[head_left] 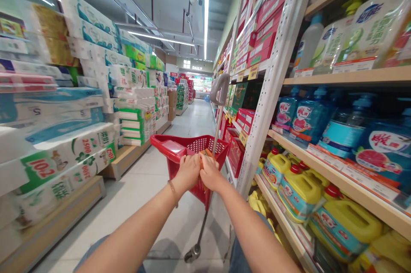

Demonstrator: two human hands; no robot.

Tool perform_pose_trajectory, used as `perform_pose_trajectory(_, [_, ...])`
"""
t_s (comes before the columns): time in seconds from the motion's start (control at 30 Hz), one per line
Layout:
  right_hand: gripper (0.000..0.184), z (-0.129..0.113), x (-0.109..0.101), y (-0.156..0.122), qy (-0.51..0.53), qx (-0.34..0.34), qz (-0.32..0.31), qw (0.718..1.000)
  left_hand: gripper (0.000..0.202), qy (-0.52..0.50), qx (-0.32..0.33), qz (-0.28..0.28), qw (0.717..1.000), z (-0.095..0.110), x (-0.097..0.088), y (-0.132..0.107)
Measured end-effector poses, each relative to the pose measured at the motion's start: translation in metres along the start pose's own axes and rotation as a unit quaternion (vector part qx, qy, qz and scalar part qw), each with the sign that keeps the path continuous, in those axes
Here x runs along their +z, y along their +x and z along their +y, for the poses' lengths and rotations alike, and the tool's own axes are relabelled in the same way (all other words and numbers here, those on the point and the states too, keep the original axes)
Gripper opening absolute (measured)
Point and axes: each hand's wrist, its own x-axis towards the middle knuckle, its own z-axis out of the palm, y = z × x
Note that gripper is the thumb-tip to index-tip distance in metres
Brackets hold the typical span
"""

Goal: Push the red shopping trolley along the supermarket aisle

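My left hand [190, 169] and my right hand [210, 170] meet side by side over the near part of a red shopping basket [189, 139]. Both are closed, fingers curled around a small orange-brown thing [202, 162] whose kind is mostly hidden by them. A pale pink-topped box [171, 148] lies in the basket. Rising from the basket's right side is a long pole with a grey loop handle [220, 89], which neither hand touches. A caster wheel [192, 253] on a thin leg rests on the floor below.
On the right, a shelf upright [276, 67] stands close, beside blue pump bottles [310, 112] and yellow jugs [298, 194]. Stacked tissue packs [67, 161] line the left on low wooden platforms [135, 159]. A tiled aisle [192, 114] runs ahead between them.
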Motion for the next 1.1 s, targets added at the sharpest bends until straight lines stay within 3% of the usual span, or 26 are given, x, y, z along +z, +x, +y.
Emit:
perform_pose_trajectory(0.1, [0.067, 0.006, -0.011, 0.000, -0.030, -0.022, -0.036, 0.999, 0.037, -0.016, 0.034, 0.018, 0.999, -0.009, -0.002, 0.001])
perform_pose_trajectory(0.2, [0.060, 0.015, -0.022, 0.000, -0.031, -0.036, -0.062, 0.997, 0.047, -0.044, 0.067, 0.021, 0.997, -0.047, -0.009, 0.001])
perform_pose_trajectory(0.37, [0.047, 0.023, -0.027, 0.005, -0.018, -0.018, -0.039, 0.999, 0.085, 0.013, -0.055, -0.017, 0.998, -0.130, -0.018, -0.002])
perform_pose_trajectory(0.47, [0.043, 0.020, -0.023, 0.007, -0.028, -0.026, 0.000, 0.999, 0.088, 0.027, -0.079, -0.050, 0.995, -0.152, -0.019, -0.003])
perform_pose_trajectory(0.53, [0.038, 0.013, -0.019, 0.009, -0.062, -0.010, 0.023, 0.998, 0.090, 0.039, -0.093, -0.059, 0.993, -0.152, -0.020, -0.002])
perform_pose_trajectory(0.67, [0.031, -0.015, -0.004, 0.013, -0.138, 0.022, 0.044, 0.989, 0.086, 0.058, -0.111, -0.053, 0.991, -0.132, -0.021, -0.001])
perform_pose_trajectory(0.87, [0.057, -0.048, 0.023, 0.025, -0.112, 0.031, 0.042, 0.992, 0.079, 0.062, -0.111, -0.032, 0.991, -0.101, -0.017, -0.001])
perform_pose_trajectory(0.97, [0.066, -0.038, 0.016, 0.022, -0.095, 0.014, 0.012, 0.995, 0.073, 0.047, -0.092, -0.033, 0.994, -0.097, -0.016, 0.000])
perform_pose_trajectory(1.1, [0.066, -0.001, -0.012, 0.007, -0.142, 0.017, -0.010, 0.990, 0.075, 0.001, -0.069, -0.061, 0.996, -0.104, -0.023, 0.001])
